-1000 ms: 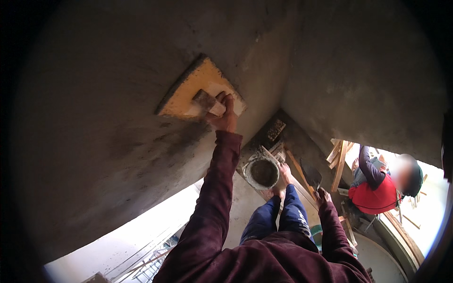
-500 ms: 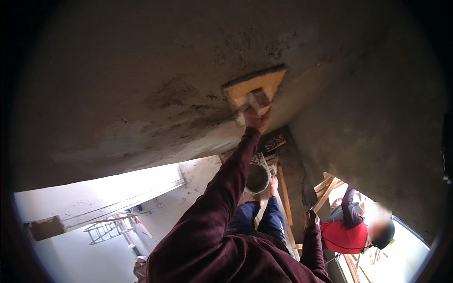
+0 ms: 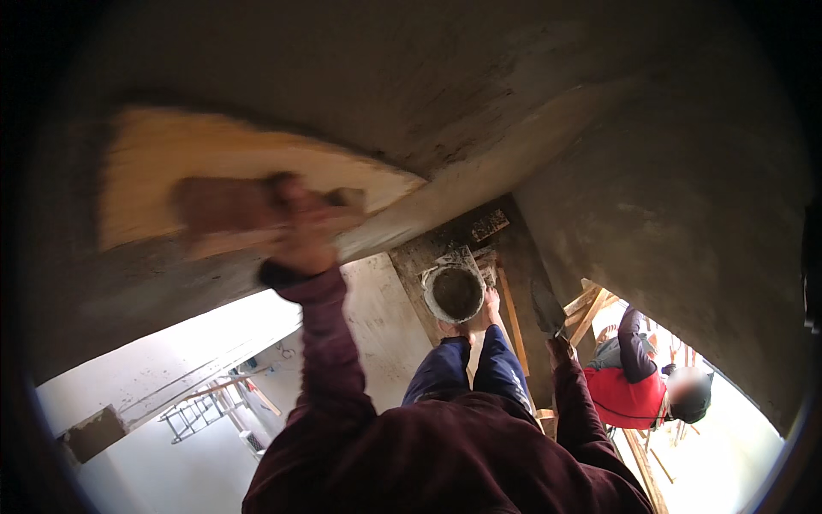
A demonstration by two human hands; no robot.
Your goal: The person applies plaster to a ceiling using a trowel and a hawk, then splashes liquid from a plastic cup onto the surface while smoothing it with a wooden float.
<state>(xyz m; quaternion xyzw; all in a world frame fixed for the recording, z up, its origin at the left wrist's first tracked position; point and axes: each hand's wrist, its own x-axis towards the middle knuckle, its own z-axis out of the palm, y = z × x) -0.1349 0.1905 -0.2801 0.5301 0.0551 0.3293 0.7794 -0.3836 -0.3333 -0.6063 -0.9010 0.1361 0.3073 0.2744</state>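
The left hand (image 3: pixel 304 244) is grasping the handle (image 3: pixel 224 206) of a yellow float (image 3: pixel 163 150), its fingers wrapping around the grip. The float is spreading out beyond the hand and mostly to its left, lying up against the grey wall (image 3: pixel 411 77); blur is hiding its exact contact. The left arm is reaching up and forward, its elbow bending. Lower down at the right, the right hand (image 3: pixel 561 349) is clasping a trowel (image 3: pixel 545 308), the blade pointing away from the body. A bucket (image 3: pixel 454 294) is standing near the feet.
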